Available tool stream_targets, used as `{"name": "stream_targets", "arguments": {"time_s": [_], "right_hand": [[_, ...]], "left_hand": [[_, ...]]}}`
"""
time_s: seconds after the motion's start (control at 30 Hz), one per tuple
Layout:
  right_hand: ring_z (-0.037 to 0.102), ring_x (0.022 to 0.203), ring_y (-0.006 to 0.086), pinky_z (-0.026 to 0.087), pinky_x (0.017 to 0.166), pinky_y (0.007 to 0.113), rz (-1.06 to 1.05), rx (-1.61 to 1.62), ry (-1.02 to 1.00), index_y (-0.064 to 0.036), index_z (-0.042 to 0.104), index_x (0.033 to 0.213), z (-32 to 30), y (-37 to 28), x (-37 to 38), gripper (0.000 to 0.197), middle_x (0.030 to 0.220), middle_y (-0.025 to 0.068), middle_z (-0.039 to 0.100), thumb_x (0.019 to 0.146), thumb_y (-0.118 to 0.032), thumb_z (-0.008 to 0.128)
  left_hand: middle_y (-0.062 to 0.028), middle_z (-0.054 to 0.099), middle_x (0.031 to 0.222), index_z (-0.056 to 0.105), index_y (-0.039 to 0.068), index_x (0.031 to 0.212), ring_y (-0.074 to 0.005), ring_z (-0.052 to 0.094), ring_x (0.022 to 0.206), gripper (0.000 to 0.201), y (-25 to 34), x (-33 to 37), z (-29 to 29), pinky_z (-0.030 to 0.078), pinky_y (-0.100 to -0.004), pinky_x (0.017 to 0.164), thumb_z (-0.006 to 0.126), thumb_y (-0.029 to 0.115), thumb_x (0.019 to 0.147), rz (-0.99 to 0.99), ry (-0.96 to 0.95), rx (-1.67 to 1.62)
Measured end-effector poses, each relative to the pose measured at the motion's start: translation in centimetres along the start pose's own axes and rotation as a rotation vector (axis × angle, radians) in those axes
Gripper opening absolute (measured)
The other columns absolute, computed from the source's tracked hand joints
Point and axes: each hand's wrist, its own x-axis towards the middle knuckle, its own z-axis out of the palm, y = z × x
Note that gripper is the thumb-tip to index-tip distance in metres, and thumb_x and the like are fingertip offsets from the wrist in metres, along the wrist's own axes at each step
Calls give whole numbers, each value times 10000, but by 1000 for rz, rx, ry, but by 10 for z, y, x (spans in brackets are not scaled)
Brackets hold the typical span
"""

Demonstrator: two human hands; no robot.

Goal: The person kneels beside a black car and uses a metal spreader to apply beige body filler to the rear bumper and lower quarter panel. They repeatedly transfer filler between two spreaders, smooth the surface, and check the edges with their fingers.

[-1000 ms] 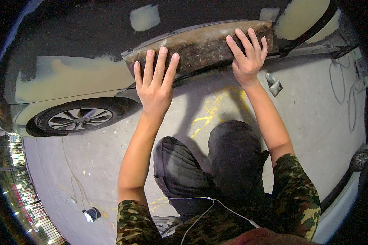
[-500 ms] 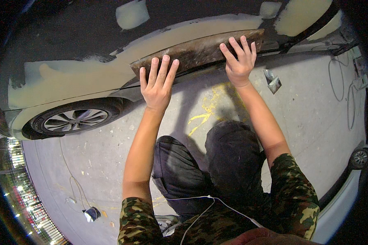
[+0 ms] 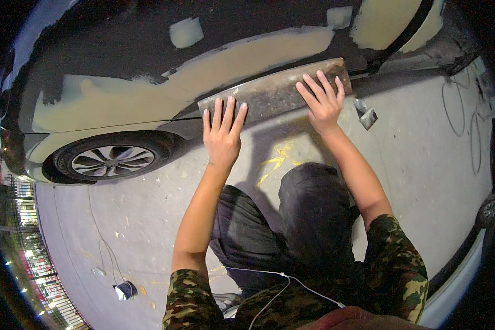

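Note:
A long, worn grey-brown board, likely a sanding board (image 3: 272,88), lies across the lower side of a dark car (image 3: 132,52). My left hand (image 3: 224,135) is at the board's left end, fingers spread over its face. Near the right end, my right hand (image 3: 324,104) grips it in the same way, fingers fanned. Both thumbs are hidden. Above the board's top edge runs a patch of beige filler (image 3: 247,52) on the car panel. The board's underside is hidden, so I cannot tell how fully it touches the car.
To the left is the car's wheel (image 3: 113,160). A folded grey sheet-like piece (image 3: 366,114) lies on the concrete floor (image 3: 423,159), right of my hand. A small container (image 3: 125,290) and a cable (image 3: 102,236) are at lower left. Another car's wheel (image 3: 487,212) shows far right.
Both hands have moved the board down off the filler toward the car's lower edge, its left end shifting right. More of the beige filler shows. The view has shifted slightly.

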Motion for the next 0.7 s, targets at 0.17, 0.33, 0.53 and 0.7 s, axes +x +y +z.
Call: {"name": "stream_targets", "arguments": {"time_s": [0.17,0.33,0.53,0.7], "right_hand": [[566,1322,262,287,1156,553,16,-16,48,-279,754,1213,-16,-3,36,521,1342,-18,675,803,13,620],[566,1320,263,275,1163,541,0,-9,176,-281,753,1228,-10,-5,71,529,1347,-20,671,817,19,605],[541,1344,259,288,1163,538,7,1,219,-286,757,1224,8,-6,79,523,1342,-30,670,827,26,618],[517,1367,261,287,1178,550,19,15,231,-300,756,1221,27,-4,67,532,1350,-45,657,819,33,653]], "left_hand": [[-131,532,1521,652,186,1381,-361,465,1436,522,-6,29,-42,342,-577,1150,592,40,883,0,29,76],[-115,534,1524,621,186,1421,-346,459,1445,528,-17,57,-61,305,-583,1170,539,46,919,15,81,125],[-76,540,1525,630,209,1411,-296,469,1442,546,-28,65,-49,303,-536,1183,565,45,894,7,116,135],[-75,555,1511,644,199,1398,-293,479,1435,481,-33,57,-27,306,-506,1188,553,76,942,17,149,164]]}}
